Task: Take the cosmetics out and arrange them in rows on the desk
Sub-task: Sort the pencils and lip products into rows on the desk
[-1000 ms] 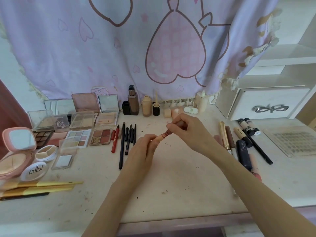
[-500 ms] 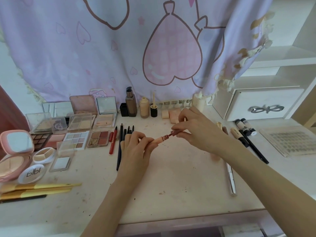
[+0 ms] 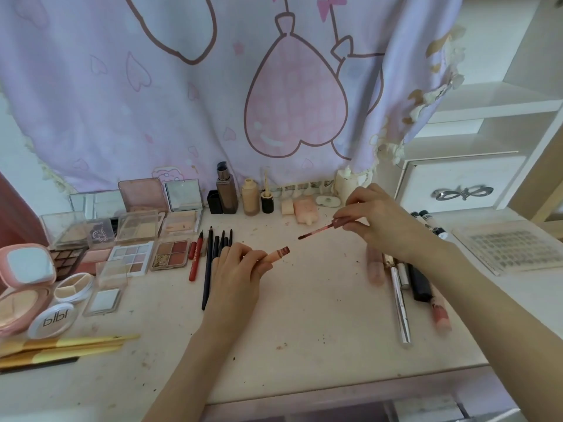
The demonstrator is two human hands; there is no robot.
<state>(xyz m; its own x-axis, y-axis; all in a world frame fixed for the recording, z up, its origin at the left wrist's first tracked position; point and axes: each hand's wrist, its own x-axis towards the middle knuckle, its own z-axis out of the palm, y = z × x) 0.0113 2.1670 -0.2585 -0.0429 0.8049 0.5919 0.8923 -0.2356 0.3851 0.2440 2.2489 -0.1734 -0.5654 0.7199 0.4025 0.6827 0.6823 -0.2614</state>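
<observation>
Between both hands, a lip gloss is apart: left hand (image 3: 237, 269) fingers curl around the tube (image 3: 275, 255), right hand (image 3: 373, 214) pinches the wand (image 3: 323, 229). Next, likely recap and lay it beside the desk's (image 3: 304, 330) rows.

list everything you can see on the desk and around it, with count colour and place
desk: 1, cream, stained, foreground
curtain: 1, lilac with pink hearts, behind desk
palettes: several, open, clear and pink cases, far left
compact: 1, pink, mirror up, left edge
pencils: about six, one red and the rest black, left of centre
brushes: about three, yellow handles, front left
bottles: about four, brown, beige and black, back centre
tubes: several, silver, black and pink, right
drawer: 1, white, bow handle, back right
lip tube: 1, peach, uncapped, in left hand
wand: 1, dark red, in right hand
</observation>
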